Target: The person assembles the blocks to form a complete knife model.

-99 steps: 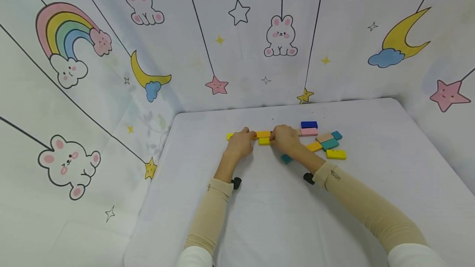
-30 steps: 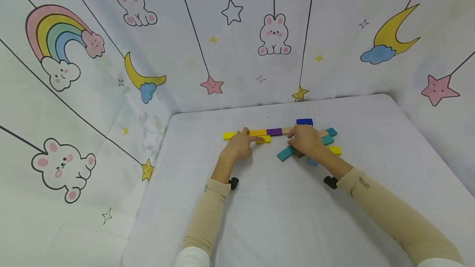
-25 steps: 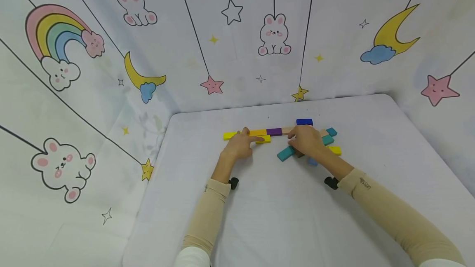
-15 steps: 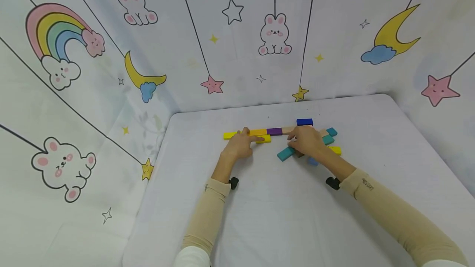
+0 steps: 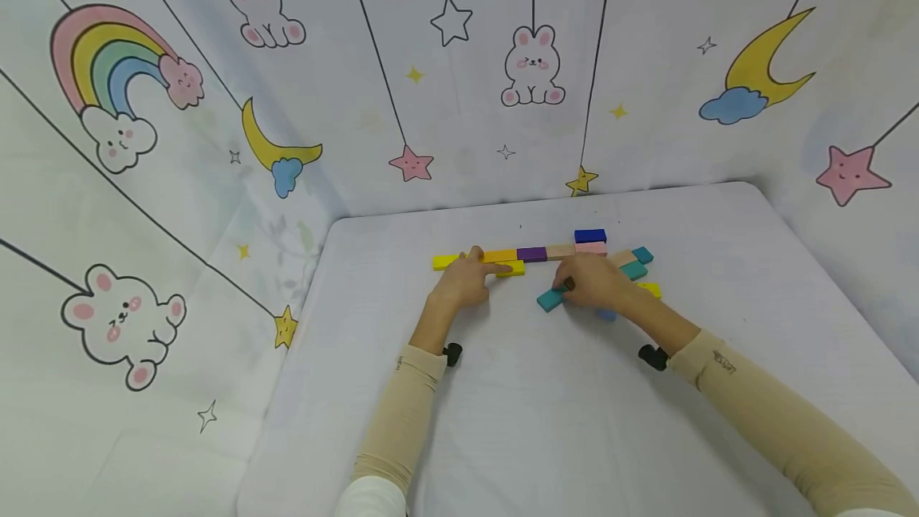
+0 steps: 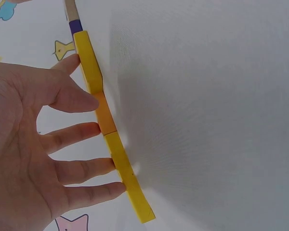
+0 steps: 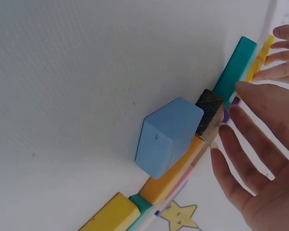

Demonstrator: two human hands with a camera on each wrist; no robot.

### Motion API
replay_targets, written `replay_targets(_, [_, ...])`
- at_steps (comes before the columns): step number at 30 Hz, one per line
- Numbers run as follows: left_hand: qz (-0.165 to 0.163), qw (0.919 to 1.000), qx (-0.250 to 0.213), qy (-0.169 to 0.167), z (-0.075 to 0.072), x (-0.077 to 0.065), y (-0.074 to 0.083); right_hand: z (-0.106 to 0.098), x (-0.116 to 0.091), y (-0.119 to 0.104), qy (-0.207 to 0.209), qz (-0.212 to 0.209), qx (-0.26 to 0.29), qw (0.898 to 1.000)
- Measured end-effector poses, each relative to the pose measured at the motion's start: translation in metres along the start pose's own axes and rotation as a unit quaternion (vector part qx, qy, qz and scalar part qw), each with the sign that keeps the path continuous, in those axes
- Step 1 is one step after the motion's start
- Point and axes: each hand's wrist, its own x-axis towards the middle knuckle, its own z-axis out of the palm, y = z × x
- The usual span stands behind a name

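My left hand [image 5: 459, 283] reaches over the left part of a row of coloured wooden blocks. In the left wrist view its spread fingers touch the far side of a yellow block [image 6: 129, 175] and an orange block [image 6: 105, 114], with the thumb tip beside a nearer yellow block [image 6: 89, 62]. My right hand [image 5: 594, 279] is over the scattered blocks and pinches a dark brown block [image 7: 209, 109], tilted and partly hidden by the fingers in the head view. A teal block [image 5: 551, 299] lies by its thumb, and a light blue block [image 7: 167, 134] lies close by.
Along the row are a purple block [image 5: 531, 254], a beige block [image 5: 560, 252] and a pink block [image 5: 591, 248], with a navy block [image 5: 590, 235] behind. Right of my hand lie a yellow block [image 5: 649, 290] and a teal block [image 5: 635, 270]. White cloth covers the table [image 5: 517, 421].
My right hand has shifted from the row's beige block toward the scattered blocks, and the brown block has tilted up in its fingers. The pink block shows again. My left hand keeps still lately.
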Motion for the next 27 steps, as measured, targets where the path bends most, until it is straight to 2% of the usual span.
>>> replay_targets(5, [0.000, 1.0000, -0.003, -0.003, -0.0012, 0.0000, 0.0007, 0.0015, -0.0001, 0.0023, -0.003, -0.018, -0.005, 1.000])
replay_targets(10, [0.001, 1.0000, -0.001, -0.003, -0.0013, -0.0002, 0.0009, 0.0027, 0.0002, 0.0027, -0.003, 0.000, -0.003, 1.000])
replay_targets(15, [0.000, 1.0000, 0.002, 0.000, -0.0011, -0.0014, 0.0013, 0.0029, 0.0009, 0.0022, -0.001, -0.002, -0.009, 1.000])
replay_targets(20, [-0.003, 1.0000, -0.004, 0.000, -0.0020, -0.0030, 0.0026, 0.0034, 0.0028, 0.0019, 0.007, -0.001, -0.009, 1.000])
replay_targets(27, [-0.011, 0.9999, -0.004, 0.001, -0.0023, -0.0045, 0.0036, 0.0052, 0.0076, 0.0024, 0.024, 0.021, -0.005, 0.999])
